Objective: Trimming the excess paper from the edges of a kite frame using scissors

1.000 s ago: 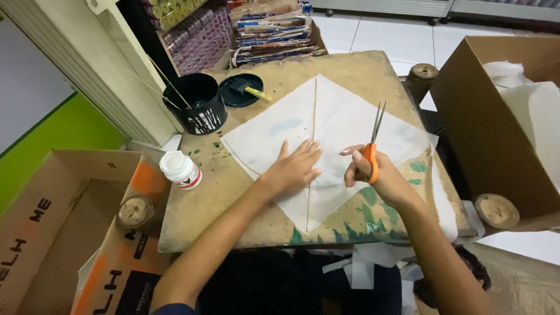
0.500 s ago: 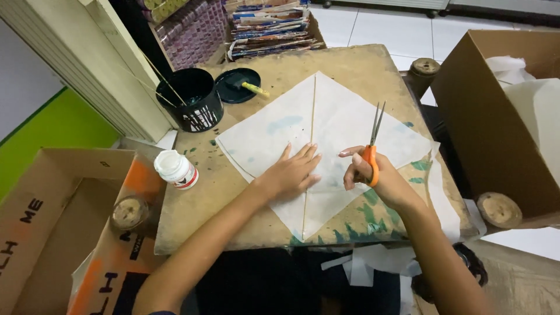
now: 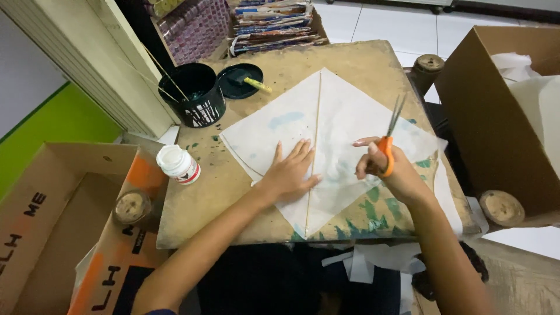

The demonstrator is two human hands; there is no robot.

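A white diamond-shaped paper kite [image 3: 344, 122] lies flat on a worn wooden board [image 3: 361, 55], with a thin stick running down its middle. My left hand [image 3: 291, 170] presses flat on the paper left of the stick, fingers spread. My right hand [image 3: 392, 169] holds orange-handled scissors [image 3: 389, 135] upright, blades closed and pointing away, over the kite's right half.
A black pot with thin sticks [image 3: 192, 102] and a dark lid with a yellow-handled brush [image 3: 244, 80] sit at the board's far left. A white glue bottle [image 3: 178, 164] stands near the left edge. Cardboard boxes flank both sides [image 3: 496, 116] [image 3: 52, 216]. Paper scraps [image 3: 373, 262] lie below.
Both hands stay nearly still on the kite. The view has shifted slightly; the scissors remain upright in my right hand.
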